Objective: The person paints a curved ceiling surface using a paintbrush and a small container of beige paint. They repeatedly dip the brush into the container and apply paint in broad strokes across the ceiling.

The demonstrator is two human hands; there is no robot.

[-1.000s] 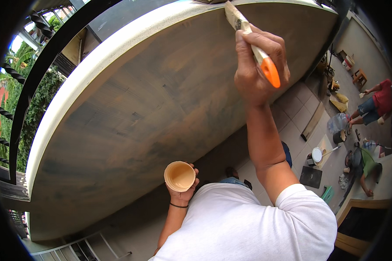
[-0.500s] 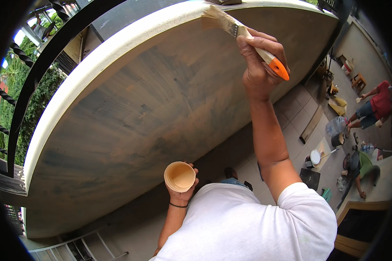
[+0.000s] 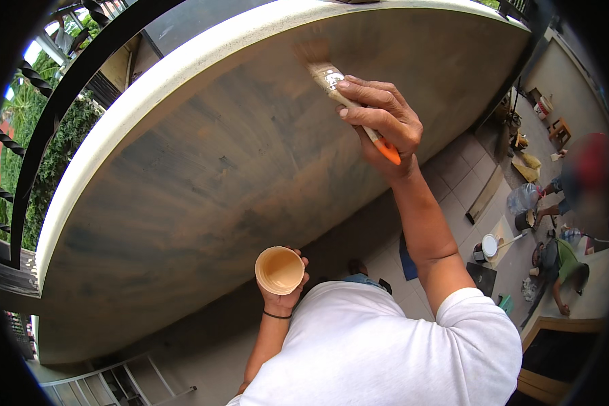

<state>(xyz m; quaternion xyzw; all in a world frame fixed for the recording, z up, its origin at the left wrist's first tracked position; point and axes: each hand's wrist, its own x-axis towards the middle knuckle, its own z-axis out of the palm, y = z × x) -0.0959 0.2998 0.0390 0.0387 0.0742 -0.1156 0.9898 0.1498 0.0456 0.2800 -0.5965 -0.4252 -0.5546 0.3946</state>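
Note:
My right hand (image 3: 384,126) grips a flat paintbrush (image 3: 331,78) with an orange handle tip, raised at arm's length. Its bristles touch a big curved wooden surface (image 3: 203,176), stained brown and grey, near its pale cream rim (image 3: 149,95). My left hand (image 3: 284,294) holds a small tan cup (image 3: 279,269) low down, close to my chest, its mouth facing the camera. A thin dark band sits on that wrist. I wear a white T-shirt (image 3: 379,352).
A black twisted metal railing (image 3: 40,135) with green foliage behind it runs along the left. On the tiled floor (image 3: 467,183) at right are paint cans, a bucket and tools, with two other people (image 3: 561,264) crouching there. White ladder rungs (image 3: 122,382) show at bottom left.
My right hand has carried the brush leftward along the surface near the rim, and the arm now leans left. The cup in my left hand has stayed in place.

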